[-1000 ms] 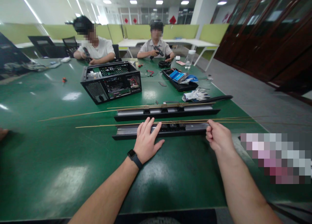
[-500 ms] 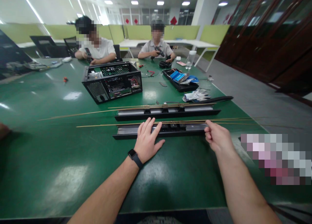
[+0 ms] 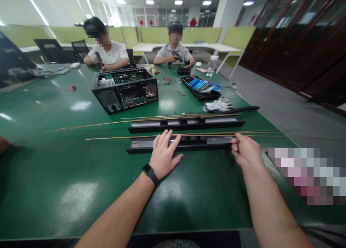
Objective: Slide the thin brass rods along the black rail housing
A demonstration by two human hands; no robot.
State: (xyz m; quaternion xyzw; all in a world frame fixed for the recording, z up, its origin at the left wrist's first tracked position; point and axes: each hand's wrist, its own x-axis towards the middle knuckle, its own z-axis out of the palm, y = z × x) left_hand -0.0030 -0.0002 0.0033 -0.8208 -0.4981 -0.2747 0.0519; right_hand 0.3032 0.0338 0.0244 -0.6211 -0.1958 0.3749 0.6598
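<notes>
My left hand (image 3: 163, 158), a dark watch on its wrist, lies with fingers spread over the near black rail (image 3: 146, 150). Its fingertips reach the thin brass-coloured rods (image 3: 119, 137) running along that rail's far side. At the rail's right end, my right hand (image 3: 247, 149) is closed, thumb and fingers pinched together beside the rods; what they pinch is hidden. A pale translucent strip (image 3: 217, 140) and small black blocks (image 3: 193, 139) sit along the near rail. Parallel behind it lies a second black rail (image 3: 151, 129), with more thin rods (image 3: 94, 125) along it.
A black computer case (image 3: 125, 93) stands at the back left. White gloves (image 3: 218, 106) and a black tray (image 3: 201, 93) with blue items lie back right. Two people sit across the green table (image 3: 81, 161). The rods stick out past both rail ends.
My right hand has slid slightly to the right along the end of the near rail, still pinched. My left hand stays on the rail, fingers spread.
</notes>
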